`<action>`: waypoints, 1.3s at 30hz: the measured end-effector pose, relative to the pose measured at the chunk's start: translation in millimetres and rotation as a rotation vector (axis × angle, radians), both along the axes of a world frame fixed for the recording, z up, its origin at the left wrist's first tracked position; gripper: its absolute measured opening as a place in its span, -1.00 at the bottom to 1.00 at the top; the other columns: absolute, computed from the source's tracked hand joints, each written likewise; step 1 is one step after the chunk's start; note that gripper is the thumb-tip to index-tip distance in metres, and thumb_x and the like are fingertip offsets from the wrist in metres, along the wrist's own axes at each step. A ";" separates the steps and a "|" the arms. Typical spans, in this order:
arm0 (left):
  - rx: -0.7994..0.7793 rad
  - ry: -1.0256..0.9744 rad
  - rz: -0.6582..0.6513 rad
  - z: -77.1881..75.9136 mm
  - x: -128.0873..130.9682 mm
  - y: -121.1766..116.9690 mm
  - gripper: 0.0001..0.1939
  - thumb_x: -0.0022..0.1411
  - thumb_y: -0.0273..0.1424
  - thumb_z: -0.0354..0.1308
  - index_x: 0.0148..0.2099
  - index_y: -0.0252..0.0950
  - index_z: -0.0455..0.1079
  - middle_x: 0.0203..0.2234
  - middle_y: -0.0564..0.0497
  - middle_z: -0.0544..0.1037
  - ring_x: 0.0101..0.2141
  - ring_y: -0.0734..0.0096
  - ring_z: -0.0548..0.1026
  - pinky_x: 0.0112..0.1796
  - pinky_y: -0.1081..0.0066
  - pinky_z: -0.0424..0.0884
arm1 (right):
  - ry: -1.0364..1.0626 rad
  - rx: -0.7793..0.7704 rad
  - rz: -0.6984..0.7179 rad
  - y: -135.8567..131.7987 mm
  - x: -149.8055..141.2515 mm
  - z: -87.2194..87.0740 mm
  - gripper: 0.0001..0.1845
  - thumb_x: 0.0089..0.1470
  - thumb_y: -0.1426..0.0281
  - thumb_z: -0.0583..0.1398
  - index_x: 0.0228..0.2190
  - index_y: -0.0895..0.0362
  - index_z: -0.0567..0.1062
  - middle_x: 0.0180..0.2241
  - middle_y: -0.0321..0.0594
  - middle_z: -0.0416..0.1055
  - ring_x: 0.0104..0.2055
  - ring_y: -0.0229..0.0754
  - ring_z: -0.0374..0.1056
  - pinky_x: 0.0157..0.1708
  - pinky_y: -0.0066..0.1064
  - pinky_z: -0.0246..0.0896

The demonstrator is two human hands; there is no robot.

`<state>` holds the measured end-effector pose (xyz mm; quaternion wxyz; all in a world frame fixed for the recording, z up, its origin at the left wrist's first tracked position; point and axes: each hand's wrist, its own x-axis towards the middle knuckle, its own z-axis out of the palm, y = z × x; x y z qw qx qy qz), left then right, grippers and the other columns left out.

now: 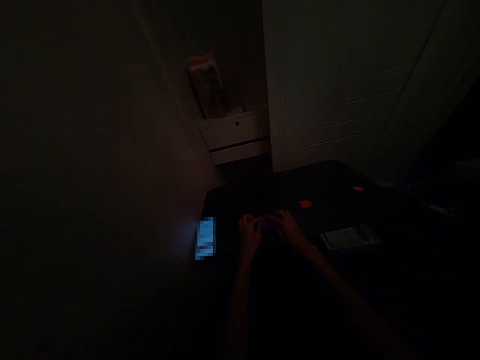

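Between my two hands, over the dark table, is a small flat purple piece (266, 222), perhaps paper; the dim light hides its exact kind. My left hand (250, 231) pinches its left edge with closed fingers. On the opposite edge, the fingers of my right hand (287, 226) are closed too. A small red piece (306, 204) lies on the table just beyond my right hand. Farther right lies another red piece (358, 189), looking flatter from here.
A lit, blurred-out screen (206, 237) glows at the left edge of the dark table (240, 200), near the wall. A book or pad (350, 238) lies right of my hands. Behind are a drawer unit (240, 132) with a bag-like packet (207, 86) on top, and a pale door (330, 75).
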<state>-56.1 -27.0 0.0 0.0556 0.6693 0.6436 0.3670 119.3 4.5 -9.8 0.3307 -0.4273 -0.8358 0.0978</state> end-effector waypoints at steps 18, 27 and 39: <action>-0.032 0.210 0.006 5.0 3.5 -22.8 -0.58 0.47 -0.35 -0.04 0.29 -0.19 0.38 0.04 -0.17 0.58 0.02 0.01 0.39 0.05 0.05 0.27 | -0.394 0.061 0.040 -4.6 13.4 19.5 -0.57 0.36 0.37 0.08 0.20 -0.01 0.43 0.05 -0.02 0.49 0.04 0.12 0.27 -0.04 -0.11 0.10; -0.015 0.183 -0.020 6.6 -0.4 -39.8 -0.64 0.44 -0.33 0.05 0.20 -0.06 0.47 0.04 -0.09 0.60 0.00 0.05 0.39 0.04 0.05 0.25 | -0.286 -0.024 0.146 6.2 25.4 28.4 -0.67 0.34 0.27 0.16 0.08 -0.05 0.55 0.04 -0.08 0.50 0.07 0.06 0.31 0.01 -0.10 0.11; -0.078 0.041 0.171 9.8 9.1 -26.6 -0.71 0.26 -0.16 0.31 0.00 -0.06 0.60 -0.14 -0.11 0.63 -0.05 0.04 0.40 -0.01 0.07 0.29 | -0.232 -0.039 0.043 0.0 16.6 27.9 -0.68 0.30 0.09 0.19 -0.02 -0.13 0.63 0.01 -0.12 0.52 0.05 0.11 0.32 -0.02 -0.04 0.17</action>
